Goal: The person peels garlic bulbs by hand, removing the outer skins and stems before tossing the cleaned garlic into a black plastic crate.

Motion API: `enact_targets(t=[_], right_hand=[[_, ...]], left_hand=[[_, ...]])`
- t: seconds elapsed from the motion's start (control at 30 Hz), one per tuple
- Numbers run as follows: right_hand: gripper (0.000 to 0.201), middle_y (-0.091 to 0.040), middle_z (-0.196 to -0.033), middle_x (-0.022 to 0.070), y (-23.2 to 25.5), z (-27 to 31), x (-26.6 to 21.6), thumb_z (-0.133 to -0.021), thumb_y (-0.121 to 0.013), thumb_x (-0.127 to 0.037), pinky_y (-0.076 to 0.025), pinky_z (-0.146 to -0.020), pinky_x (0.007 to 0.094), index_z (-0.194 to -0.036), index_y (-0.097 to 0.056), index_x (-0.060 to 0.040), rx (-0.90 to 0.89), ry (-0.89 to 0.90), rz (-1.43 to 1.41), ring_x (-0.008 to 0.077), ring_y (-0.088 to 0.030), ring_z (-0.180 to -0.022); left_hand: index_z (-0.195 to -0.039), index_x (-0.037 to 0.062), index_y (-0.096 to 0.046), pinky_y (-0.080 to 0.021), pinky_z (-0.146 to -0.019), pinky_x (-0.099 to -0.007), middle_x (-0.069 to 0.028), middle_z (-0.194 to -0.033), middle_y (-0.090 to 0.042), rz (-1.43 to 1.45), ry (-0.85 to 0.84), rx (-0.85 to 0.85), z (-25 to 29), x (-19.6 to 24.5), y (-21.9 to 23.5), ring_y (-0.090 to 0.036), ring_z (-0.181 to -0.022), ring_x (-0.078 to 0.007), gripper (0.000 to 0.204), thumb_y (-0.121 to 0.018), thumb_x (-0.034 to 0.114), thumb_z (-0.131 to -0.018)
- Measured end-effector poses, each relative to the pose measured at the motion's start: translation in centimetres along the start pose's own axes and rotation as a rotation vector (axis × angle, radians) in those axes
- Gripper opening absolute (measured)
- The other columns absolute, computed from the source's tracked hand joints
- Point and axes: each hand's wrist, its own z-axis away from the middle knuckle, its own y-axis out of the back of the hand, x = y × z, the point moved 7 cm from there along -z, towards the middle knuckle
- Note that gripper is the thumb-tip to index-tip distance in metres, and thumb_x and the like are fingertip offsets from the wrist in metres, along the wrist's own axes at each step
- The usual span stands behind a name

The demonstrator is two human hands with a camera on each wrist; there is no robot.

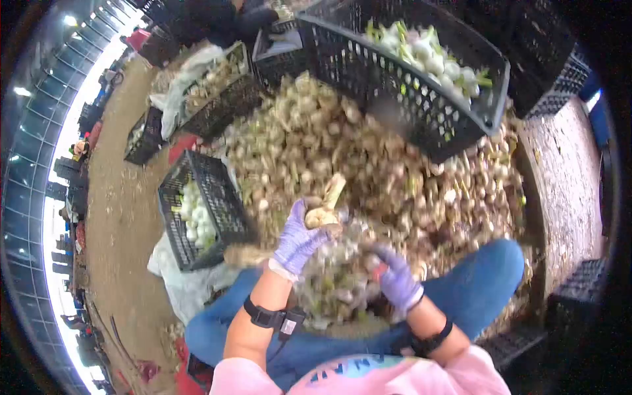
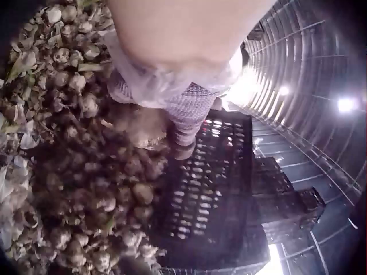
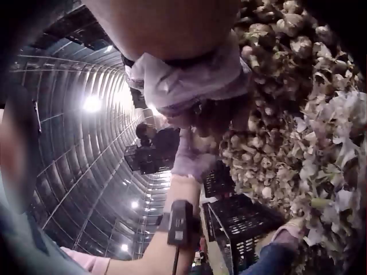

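Note:
My left hand (image 1: pixel 299 237), in a purple knit glove, grips a garlic bulb (image 1: pixel 320 218) whose thick cut stem (image 1: pixel 334 191) points up and away. In the left wrist view the bulb (image 2: pixel 146 129) shows dimly below the gloved fingers. My right hand (image 1: pixel 400 282), also gloved and with dark fingertips, is a short way to the right, over my lap. A small red object (image 1: pixel 379 270) shows between its thumb and fingers; blur hides its kind. Beneath both hands lies a heap of loose peelings and trimmings (image 1: pixel 336 283).
A broad pile of untrimmed garlic (image 1: pixel 382 178) spreads ahead. At the left stands a black crate (image 1: pixel 220 204) with white bulbs; a larger black crate (image 1: pixel 408 92) with trimmed garlic rests on the pile at the back right. My bent knees (image 1: pixel 487 270) flank the peelings.

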Motion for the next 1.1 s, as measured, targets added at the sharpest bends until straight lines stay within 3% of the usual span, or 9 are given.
enact_targets(t=[0.07,0.1,0.37,0.53,0.63,0.73,0.8,1.03,1.1], right_hand=[[0.041,-0.057,-0.11,0.0118,-0.5,1.2,-3.0,-0.086,-0.055,-0.027,-0.04,-0.091,0.0321,-0.116,-0.052,0.0001,0.056,0.061,-0.292,0.0206,-0.053,-0.103],[0.042,-0.057,-0.111,0.0118,-0.9,1.5,-3.9,-0.085,-0.055,-0.025,-0.04,-0.091,0.0316,-0.118,-0.051,0.0009,0.051,-0.048,-0.21,0.0195,-0.053,-0.104],[0.046,-0.058,-0.108,0.0096,-4.4,5.0,-8.1,-0.082,-0.062,-0.024,-0.043,-0.085,0.0274,-0.117,-0.051,0.0037,-0.054,-0.037,-0.358,0.0144,-0.054,-0.096],[0.032,-0.061,-0.099,0.0055,-5.0,5.6,-8.4,-0.082,-0.062,-0.015,-0.046,-0.078,0.0256,-0.109,-0.056,0.0011,-0.04,-0.072,-0.44,0.0104,-0.055,-0.089],[0.031,-0.061,-0.096,0.0033,-4.9,6.0,-8.8,-0.082,-0.063,-0.016,-0.046,-0.074,0.024,-0.108,-0.057,0.0001,-0.14,-0.184,-0.381,0.0089,-0.055,-0.084],[0.03,-0.061,-0.092,0.0018,-4.6,6.0,-8.3,-0.081,-0.063,-0.016,-0.046,-0.07,0.0226,-0.107,-0.057,-0.0002,-0.177,-0.152,-0.327,0.0072,-0.055,-0.08],[0.029,-0.062,-0.091,0.002,-4.4,6.1,-8.5,-0.082,-0.063,-0.016,-0.045,-0.068,0.0226,-0.105,-0.058,0.0002,-0.204,-0.152,-0.367,0.007,-0.055,-0.079],[0.023,-0.062,-0.08,0.0034,-4.2,5.7,-8.9,-0.083,-0.062,-0.018,-0.045,-0.062,0.0233,-0.097,-0.061,0.0008,-0.033,-0.037,-0.139,0.0074,-0.054,-0.07],[0.025,-0.062,-0.08,0.0039,-4.2,5.8,-9.2,-0.082,-0.063,-0.021,-0.045,-0.062,0.0236,-0.096,-0.061,0.0009,-0.095,-0.09,-0.204,0.0076,-0.054,-0.07]], left_hand=[[-0.11,0.0058,-0.043,-0.051,-0.071,-0.0267,-0.004,-0.094,-0.055,-0.077,-0.054,-0.014,5.1,2.9,-1.8,-0.057,-0.083,-0.0135,0.064,-0.083,0.018,-0.061],[-0.113,0.005,-0.043,-0.05,-0.072,-0.0261,-0.004,-0.096,-0.055,0.02,-0.072,-0.017,7.1,3.4,-2.3,-0.057,-0.084,-0.0134,0.068,-0.083,0.021,-0.06],[-0.12,0.0028,-0.042,-0.043,-0.089,-0.0298,-0.0068,-0.113,-0.052,-0.156,-0.131,-0.095,14.9,5.3,-4.0,-0.052,-0.103,-0.0167,0.082,-0.086,0.027,-0.054],[-0.118,0.0013,-0.044,-0.04,-0.092,-0.0335,-0.0093,-0.117,-0.048,-0.728,-0.589,-0.138,16.4,7.2,-4.4,-0.047,-0.108,-0.0196,0.083,-0.081,0.044,-0.057],[-0.119,0.0008,-0.044,-0.039,-0.093,-0.034,-0.0096,-0.118,-0.046,-0.722,-0.529,-0.141,16.9,6.5,-3.8,-0.046,-0.111,-0.0215,0.085,-0.078,0.05,-0.058],[-0.122,0.0013,-0.042,-0.04,-0.092,-0.0334,-0.0082,-0.118,-0.047,-0.369,-0.364,-0.139,16.8,5.1,-3.3,-0.048,-0.109,-0.022,0.086,-0.079,0.044,-0.058],[-0.126,0.0021,-0.039,-0.042,-0.09,-0.0328,-0.0079,-0.119,-0.047,0.103,-0.044,-0.094,16.9,3.6,-3.3,-0.049,-0.107,-0.0212,0.086,-0.079,0.04,-0.06],[-0.129,0.0048,-0.034,-0.048,-0.079,-0.0306,-0.0098,-0.114,-0.05,0.135,-0.104,-0.114,16.6,2.5,-3.8,-0.054,-0.099,-0.0205,0.085,-0.078,0.033,-0.061],[-0.129,0.0063,-0.033,-0.043,-0.09,-0.034,-0.0081,-0.12,-0.043,0.159,-0.075,-0.188,16.5,2.1,-3.9,-0.046,-0.109,-0.0197,0.085,-0.076,0.042,-0.065]])
